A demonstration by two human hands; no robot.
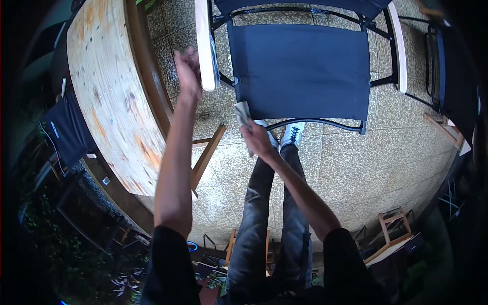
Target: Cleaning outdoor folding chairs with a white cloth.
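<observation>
Before me stands a folding chair with a dark fabric seat [301,72], a black metal frame and pale wooden armrests. My right hand [258,139] grips a folded greyish cloth [242,112] at the seat's front left corner. The cloth's upper end overlaps the seat edge there; whether it presses on the frame is hard to tell. At the outer side of the left armrest [207,57] is my left hand [187,72], slightly blurred, fingers apart and nothing seen in it. Part of that hand may be hidden by the armrest, so contact is unclear.
A wooden table [110,99] with a worn top stands close on the left, its angled wooden leg [207,160] reaching towards my feet. Another dark chair [453,76] is at the right. My white shoes [292,131] are on speckled floor tiles [343,160], by the chair's front bar.
</observation>
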